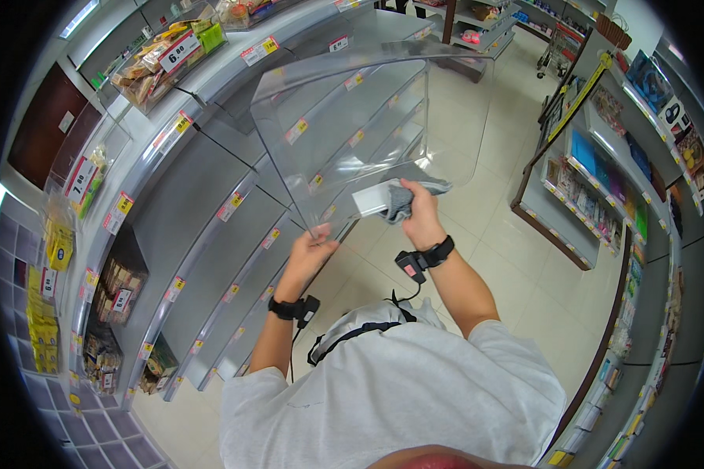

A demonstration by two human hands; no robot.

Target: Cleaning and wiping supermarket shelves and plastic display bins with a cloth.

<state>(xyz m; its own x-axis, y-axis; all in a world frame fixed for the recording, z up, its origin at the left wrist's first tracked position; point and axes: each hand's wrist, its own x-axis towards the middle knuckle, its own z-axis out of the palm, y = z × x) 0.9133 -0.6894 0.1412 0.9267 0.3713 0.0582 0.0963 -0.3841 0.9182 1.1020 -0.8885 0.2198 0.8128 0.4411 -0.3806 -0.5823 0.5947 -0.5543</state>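
A large clear plastic bin (340, 170) is held up in front of me, tilted, with shelving showing through its walls. At its near lower corner, my left hand (312, 255) grips the rim between thumb and fingers. My right hand (420, 214) holds a bunched grey cloth (400, 202) against the bin's near side. Beside the cloth is a blank white label plate (371, 200), partly covered by it. Part of the cloth (413, 172) shows behind the clear plastic. Both wrists wear black straps with small cabled devices.
Grey tiered shelving (211, 170) with price tags curves along the left. Clear bins of packaged food (158, 64) stand on its upper tier, and yellow packets (44, 328) hang at the far left. A stocked shelf unit (586, 193) stands right across the tiled floor (493, 234). A shopping cart (560, 51) is farther back.
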